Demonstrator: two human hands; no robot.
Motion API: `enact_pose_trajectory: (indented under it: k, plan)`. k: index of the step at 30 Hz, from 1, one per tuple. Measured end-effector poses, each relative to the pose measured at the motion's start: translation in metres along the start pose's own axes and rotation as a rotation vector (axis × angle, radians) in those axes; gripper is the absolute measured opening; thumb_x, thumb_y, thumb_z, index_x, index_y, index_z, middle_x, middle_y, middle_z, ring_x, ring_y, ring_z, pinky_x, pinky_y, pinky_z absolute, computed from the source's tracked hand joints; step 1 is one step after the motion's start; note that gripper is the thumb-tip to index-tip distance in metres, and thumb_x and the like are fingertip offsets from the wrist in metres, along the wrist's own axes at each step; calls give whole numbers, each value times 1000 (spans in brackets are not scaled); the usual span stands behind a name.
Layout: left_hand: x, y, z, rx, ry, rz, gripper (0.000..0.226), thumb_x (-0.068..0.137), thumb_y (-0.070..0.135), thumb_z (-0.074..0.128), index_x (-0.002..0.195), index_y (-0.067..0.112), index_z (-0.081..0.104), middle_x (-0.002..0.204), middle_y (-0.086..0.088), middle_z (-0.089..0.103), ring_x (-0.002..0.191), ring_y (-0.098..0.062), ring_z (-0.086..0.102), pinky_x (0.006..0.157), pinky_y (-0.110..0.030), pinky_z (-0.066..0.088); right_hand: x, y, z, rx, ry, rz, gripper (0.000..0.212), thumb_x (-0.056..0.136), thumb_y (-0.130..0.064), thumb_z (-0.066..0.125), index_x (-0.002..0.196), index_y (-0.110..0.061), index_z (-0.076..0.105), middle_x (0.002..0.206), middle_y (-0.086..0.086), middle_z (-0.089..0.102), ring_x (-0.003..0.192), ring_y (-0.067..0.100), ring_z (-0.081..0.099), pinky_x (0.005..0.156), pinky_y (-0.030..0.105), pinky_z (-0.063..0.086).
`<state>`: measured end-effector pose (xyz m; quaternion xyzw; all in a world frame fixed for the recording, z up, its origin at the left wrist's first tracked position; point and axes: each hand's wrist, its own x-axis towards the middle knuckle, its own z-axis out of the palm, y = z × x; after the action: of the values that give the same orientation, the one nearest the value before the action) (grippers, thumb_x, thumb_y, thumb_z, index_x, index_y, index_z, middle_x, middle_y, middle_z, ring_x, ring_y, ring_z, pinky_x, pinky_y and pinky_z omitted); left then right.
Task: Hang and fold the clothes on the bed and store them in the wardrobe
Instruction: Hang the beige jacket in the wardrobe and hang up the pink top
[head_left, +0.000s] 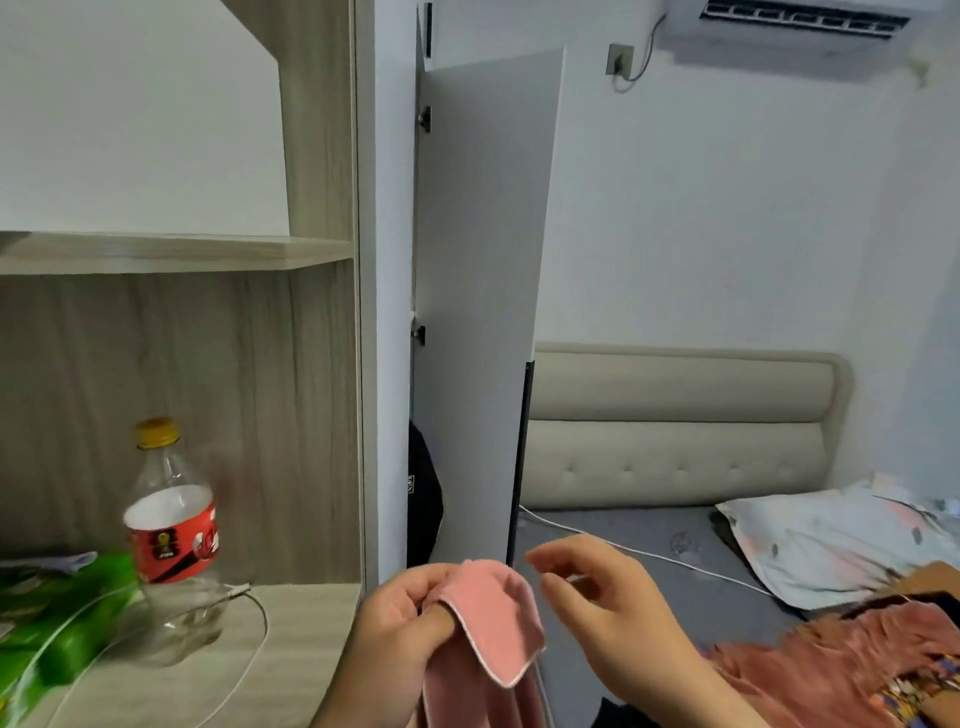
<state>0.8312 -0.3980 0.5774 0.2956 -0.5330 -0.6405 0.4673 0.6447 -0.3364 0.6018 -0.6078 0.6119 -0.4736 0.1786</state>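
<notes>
My left hand (402, 618) grips a pink garment (498, 623) near its white-edged corner, and the cloth hangs down out of view. Just right of it, my right hand (597, 603) hovers with fingers loosely curled and holds nothing I can see. The wardrobe door (483, 291) stands open straight ahead, and something dark (423, 499) shows inside behind it. More clothes (831, 665), pinkish-brown and patterned, lie on the grey bed (649, 535) at the lower right.
A wooden desk with shelves (306, 629) fills the left, holding a clear bottle with a red label (171, 525), green packaging (67, 618) and a white cable (249, 639). A pillow (831, 545) and another white cable (649, 553) lie on the bed by the padded headboard (675, 426).
</notes>
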Motion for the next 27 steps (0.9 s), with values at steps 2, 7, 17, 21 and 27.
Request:
enact_pose_trajectory:
  k: [2,7,17,21,27]
  plan:
    - [14,-6,-9,7,35,1,27,62,19,72,89,21,77,93,-16,74,93,-30,71,87,-41,52,11,7,11,-97,15,-26,31,88,-10,62,89,-41,68,94,-17,65,91,3,62,78,17,49]
    - [55,-25,-16,-47,145,-49,18,84,-4,66,87,11,76,91,-15,75,90,-30,71,83,-39,52,42,26,32,-74,85,-44,38,89,-7,60,90,-45,66,99,-22,63,94,2,61,75,11,46]
    - [145,-55,-20,30,272,-35,18,86,9,68,99,21,74,98,-2,75,98,-24,69,91,-45,53,129,70,53,-28,77,-24,30,94,-14,58,100,-43,62,103,-25,63,94,-11,58,74,3,42]
    - [189,-71,-12,141,336,-10,21,85,11,67,103,21,73,97,0,75,97,-21,69,88,-43,56,179,104,53,-67,7,-44,27,95,-16,56,104,-41,62,103,-29,58,94,-13,55,75,2,42]
    - [265,-96,14,227,480,-24,14,80,18,75,82,32,75,82,12,74,79,-6,70,69,-25,52,272,185,37,-262,-93,-163,28,95,-25,52,120,-33,61,110,-34,50,105,-10,47,91,8,36]
